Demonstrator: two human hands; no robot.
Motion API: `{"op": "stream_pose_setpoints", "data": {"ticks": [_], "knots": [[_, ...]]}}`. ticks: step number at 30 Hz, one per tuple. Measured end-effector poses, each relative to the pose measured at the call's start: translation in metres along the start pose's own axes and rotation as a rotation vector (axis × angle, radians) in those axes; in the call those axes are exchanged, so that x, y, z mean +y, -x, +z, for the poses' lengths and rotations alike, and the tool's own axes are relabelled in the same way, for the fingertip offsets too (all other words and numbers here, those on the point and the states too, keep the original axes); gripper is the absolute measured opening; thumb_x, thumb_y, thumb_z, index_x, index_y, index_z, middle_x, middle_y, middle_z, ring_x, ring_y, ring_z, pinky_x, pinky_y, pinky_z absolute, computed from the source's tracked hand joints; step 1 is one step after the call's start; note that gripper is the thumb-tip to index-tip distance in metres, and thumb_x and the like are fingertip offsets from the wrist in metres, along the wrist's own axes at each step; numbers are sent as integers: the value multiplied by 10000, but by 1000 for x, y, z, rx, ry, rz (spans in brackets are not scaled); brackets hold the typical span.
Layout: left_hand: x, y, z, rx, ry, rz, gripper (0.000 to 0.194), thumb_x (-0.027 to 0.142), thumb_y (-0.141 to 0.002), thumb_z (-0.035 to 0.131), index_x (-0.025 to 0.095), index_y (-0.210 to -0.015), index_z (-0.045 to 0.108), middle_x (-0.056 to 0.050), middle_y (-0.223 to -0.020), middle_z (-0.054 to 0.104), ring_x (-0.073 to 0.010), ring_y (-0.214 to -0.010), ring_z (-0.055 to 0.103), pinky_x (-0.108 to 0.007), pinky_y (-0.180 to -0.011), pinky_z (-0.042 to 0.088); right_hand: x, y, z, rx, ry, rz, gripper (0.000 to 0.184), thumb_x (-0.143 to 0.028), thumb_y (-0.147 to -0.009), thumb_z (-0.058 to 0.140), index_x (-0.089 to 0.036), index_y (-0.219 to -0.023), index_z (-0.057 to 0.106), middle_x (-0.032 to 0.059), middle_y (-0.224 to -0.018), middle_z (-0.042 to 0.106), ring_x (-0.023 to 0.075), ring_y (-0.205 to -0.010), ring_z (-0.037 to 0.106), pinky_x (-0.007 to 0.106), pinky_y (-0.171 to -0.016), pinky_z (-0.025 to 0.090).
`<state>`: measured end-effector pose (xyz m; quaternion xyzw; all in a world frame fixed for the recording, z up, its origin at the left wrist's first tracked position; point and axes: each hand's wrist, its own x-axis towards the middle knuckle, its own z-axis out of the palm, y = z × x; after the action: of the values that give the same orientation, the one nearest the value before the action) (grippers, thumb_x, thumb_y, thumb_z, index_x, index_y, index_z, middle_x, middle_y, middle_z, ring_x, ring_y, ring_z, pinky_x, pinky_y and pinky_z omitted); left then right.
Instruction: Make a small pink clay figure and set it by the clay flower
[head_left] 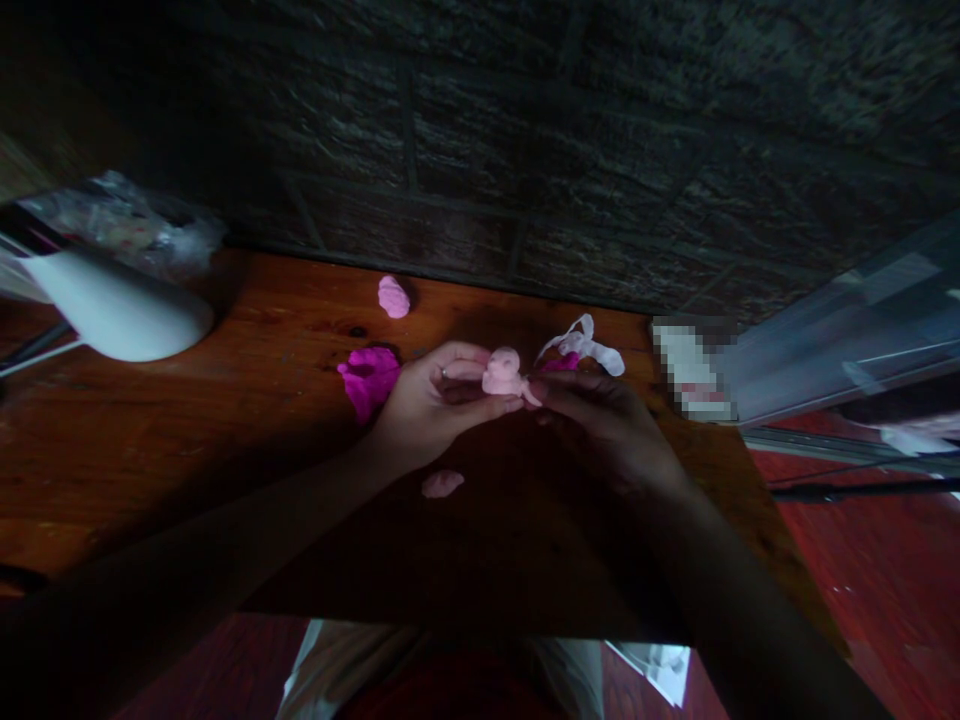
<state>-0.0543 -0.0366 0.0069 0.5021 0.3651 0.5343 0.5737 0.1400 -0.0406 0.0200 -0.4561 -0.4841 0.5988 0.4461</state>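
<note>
Over the middle of the varnished orange-brown wooden counter point(285, 330), a rounded, matte pale pink lump point(501, 372) of clay-like material sits between 2 bare hands. The fingers of the left hand point(420, 400) curl behind it while the thumb lies along its underside, pinching it. The fingers of the right hand point(600, 420) are pressed together on a thin stub point(529, 394) at the lump's right side.

The counter's back edge meets a dark wall point(465, 150) of rough, stone-like blocks, with a strip of wood between the hands and that wall. Its front edge runs just before the person's lap point(442, 690), and its right edge slants beside a red floor point(840, 540). On the counter's left half, a broad stretch of grain separates a smooth, white, tapered object point(127, 310) from a flattened, ragged magenta piece point(370, 380).

Near the counter's back edge rests a bumpy light pink oval point(394, 297); on its shadowed front half lies a small dusky pink piece point(442, 484). Right of the counter's middle, a looped white strip point(592, 352) lies by a magenta scrap point(564, 363). A pixelated pale object point(690, 365) occupies the counter's back right corner; crinkled clear plastic point(150, 225), its back left.
</note>
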Motion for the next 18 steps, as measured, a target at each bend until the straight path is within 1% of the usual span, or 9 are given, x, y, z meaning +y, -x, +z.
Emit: {"op": "stream_pose_setpoints", "data": {"ticks": [4,6,8,11,13,15,18], "knots": [[-3,0,0,2,27,-5,406,186,-627,948,175,-941,690,-28,-915,810,-188,-878,774,-315,-844,632,4,0,5,85,14,-101,69,-286,-728,885,-287,-780,840,-7,-737,792,128,-666,686,290,-669,583],[-5,-1,-1,-2,40,4,397,177,-629,947,171,-938,698,-17,-911,808,-170,-872,772,-285,-831,628,5,1,7,131,49,-151,82,-262,-720,887,-291,-780,841,-10,-752,803,138,-686,704,301,-688,595],[-5,-2,-2,1,42,20,395,179,-623,951,166,-930,703,-10,-913,806,-164,-875,771,-271,-827,625,4,2,7,145,97,-190,86,-266,-735,878,-291,-811,845,-7,-790,818,149,-725,726,314,-722,610],[-3,-3,-3,23,33,15,387,199,-640,946,163,-933,696,-20,-925,816,-182,-904,778,-303,-870,625,1,4,5,89,150,-213,138,-284,-760,862,-287,-897,849,4,-880,838,164,-777,753,332,-766,626],[-2,-3,-3,47,26,-13,385,213,-659,939,163,-948,689,-35,-949,825,-200,-945,783,-344,-933,618,0,5,3,67,217,-261,178,-265,-764,855,-281,-941,846,9,-925,842,171,-801,762,338,-774,630],[-1,-3,-4,67,25,-33,390,221,-666,938,163,-957,685,-46,-975,829,-213,-979,784,-374,-978,607,0,7,2,101,320,-340,188,-238,-784,840,-270,-970,838,13,-943,841,176,-818,765,342,-780,627],[-1,-3,-4,60,20,-32,380,227,-677,935,163,-953,683,-53,-990,831,-223,-1003,786,-386,-996,603,2,9,2,160,471,-443,173,-217,-829,807,-256,-997,825,16,-937,836,172,-799,761,339,-763,616]]}}
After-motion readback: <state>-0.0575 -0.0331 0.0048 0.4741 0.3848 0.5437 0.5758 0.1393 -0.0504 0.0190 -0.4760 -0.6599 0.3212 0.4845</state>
